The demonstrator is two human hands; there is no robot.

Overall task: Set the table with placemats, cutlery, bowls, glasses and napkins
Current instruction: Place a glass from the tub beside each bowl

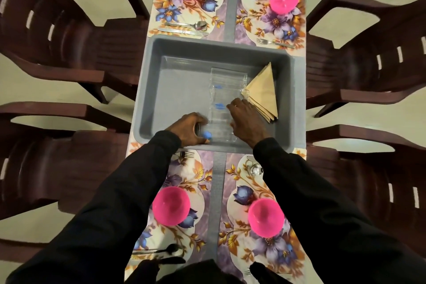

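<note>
Left hand (190, 128) and right hand (245, 120), inside the grey tub (147, 90), held fingers (201, 119) curled round clear glasses (221, 90), seemingly to complete the settings.

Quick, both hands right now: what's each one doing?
Left hand: grip closed on the near clear blue-printed glass.
Right hand: grip closed on the stack of clear nested glasses.

A grey plastic tub (151, 90) sits across the middle of a narrow tabletop (231, 14). Four dark brown plastic armchairs flank the tub: two on its left (69, 30) (57, 168) and two on its right (368, 53) (380, 180). A pale glossy floor (34, 93) shows between the chairs.
</note>
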